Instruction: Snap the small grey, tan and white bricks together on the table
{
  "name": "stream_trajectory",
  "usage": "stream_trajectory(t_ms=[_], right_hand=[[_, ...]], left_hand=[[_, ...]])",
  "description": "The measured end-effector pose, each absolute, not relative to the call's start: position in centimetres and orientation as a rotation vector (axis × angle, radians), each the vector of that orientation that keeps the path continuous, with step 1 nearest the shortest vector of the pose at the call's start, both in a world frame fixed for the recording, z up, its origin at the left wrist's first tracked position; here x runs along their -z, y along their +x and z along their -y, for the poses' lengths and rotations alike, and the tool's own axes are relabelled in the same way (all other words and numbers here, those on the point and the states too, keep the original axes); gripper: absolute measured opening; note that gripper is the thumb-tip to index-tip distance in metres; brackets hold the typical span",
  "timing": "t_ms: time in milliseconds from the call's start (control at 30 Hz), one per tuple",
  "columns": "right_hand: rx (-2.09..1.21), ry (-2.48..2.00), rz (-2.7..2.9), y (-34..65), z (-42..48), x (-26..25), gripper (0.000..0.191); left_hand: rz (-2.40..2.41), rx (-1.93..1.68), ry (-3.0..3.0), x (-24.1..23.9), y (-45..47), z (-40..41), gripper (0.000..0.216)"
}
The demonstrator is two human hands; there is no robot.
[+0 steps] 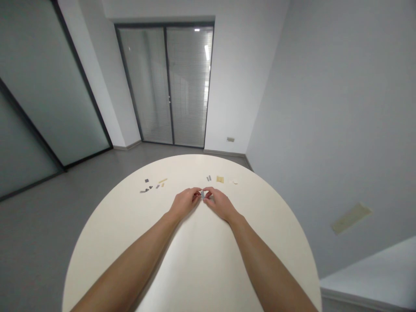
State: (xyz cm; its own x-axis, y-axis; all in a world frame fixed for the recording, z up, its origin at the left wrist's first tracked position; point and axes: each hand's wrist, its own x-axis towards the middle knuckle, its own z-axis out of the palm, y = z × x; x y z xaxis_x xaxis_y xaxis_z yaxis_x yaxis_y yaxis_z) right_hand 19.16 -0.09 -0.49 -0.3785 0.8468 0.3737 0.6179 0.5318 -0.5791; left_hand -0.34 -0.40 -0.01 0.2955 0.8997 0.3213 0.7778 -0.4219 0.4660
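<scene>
Both hands meet near the middle of the round white table [195, 260]. Between their fingertips is a small grey piece [203, 194], held upright or tilted; its exact kind is too small to make out. My left hand [186, 201] pinches it from the left, fingers closed. From the other side my right hand [221, 203] is closed on the same piece, thumb below and fingers above. Just beyond the right hand lie two short grey strips [208, 178] and a flat tan piece [220, 179].
Small dark pieces [147, 180] and yellowish strips [163, 180] lie scattered at the table's back left. Some whitish bits [234, 182] are at the back right. Past the far edge stand a glass door [188, 86] and a grey wall [341, 108] to the right.
</scene>
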Motion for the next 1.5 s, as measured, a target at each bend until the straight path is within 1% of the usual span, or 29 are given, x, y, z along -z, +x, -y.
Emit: stream_trajectory(t_ms=[200, 500, 800, 1100, 1367, 1500], right_hand=[[-0.458, -1.172, 2.090, 18.78, 0.22, 0.29, 0.034], [-0.374, -1.181, 2.053, 18.85, 0.09, 0.45, 0.031], [-0.388, -1.161, 2.060, 18.82, 0.02, 0.46, 0.030], [-0.395, -1.190, 2.045, 18.75, 0.34, 0.10, 0.022], [-0.354, -1.204, 2.088, 18.79, 0.26, 0.26, 0.007], [-0.344, -1.192, 2.094, 18.78, 0.13, 0.36, 0.007]], left_hand=[[-1.525, -0.801, 2.364, -0.09, -0.23, 0.48, 0.029], [-1.520, -0.786, 2.387, -0.30, -0.08, 0.64, 0.026], [-1.519, -0.786, 2.395, -0.64, -0.06, 0.87, 0.028], [-1.481, -0.768, 2.397, -0.74, -0.12, 0.93, 0.027], [-1.485, -0.722, 2.407, -0.44, -0.15, 0.77, 0.030], [-1.467, -0.728, 2.425, -0.23, -0.21, 0.62, 0.031]])
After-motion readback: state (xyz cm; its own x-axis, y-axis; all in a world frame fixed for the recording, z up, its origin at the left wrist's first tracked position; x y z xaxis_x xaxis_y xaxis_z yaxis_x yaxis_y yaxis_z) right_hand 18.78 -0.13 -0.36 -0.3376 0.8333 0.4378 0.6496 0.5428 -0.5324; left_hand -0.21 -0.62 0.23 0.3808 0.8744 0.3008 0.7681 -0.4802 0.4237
